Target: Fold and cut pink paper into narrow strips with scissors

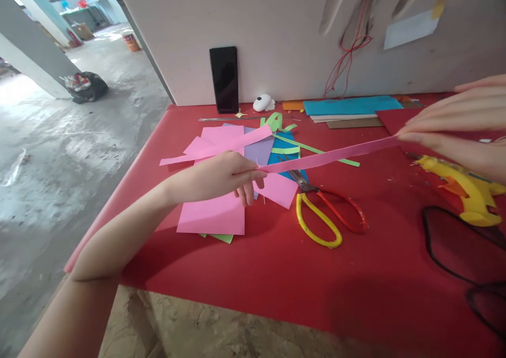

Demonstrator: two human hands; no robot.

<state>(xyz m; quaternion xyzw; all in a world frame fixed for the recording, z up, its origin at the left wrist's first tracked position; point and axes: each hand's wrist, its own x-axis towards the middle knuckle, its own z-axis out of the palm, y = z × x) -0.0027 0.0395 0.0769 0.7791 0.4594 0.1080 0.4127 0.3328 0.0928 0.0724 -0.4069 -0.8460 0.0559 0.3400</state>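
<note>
A narrow pink paper strip (332, 156) is stretched between my two hands above the table. My left hand (233, 176) pinches its left end between thumb and fingers. At the right edge of the view, my right hand (454, 121) is closed on the other end; part of that hand is cut off. Under my left hand lie pink paper sheets (213, 218), a purple sheet (256, 155) and a blue sheet (290, 142). Scissors (320, 234) with one yellow and one red handle rest below the strip, blades partly over the paper.
A yellow glue gun (470, 189) with a black cord (438, 268) lies at the right. Green paper strips (328, 151) lie behind the scissors. A phone (224, 81) leans on the back board beside a small white figure (263, 103). Blue paper (351, 105) lies along the back.
</note>
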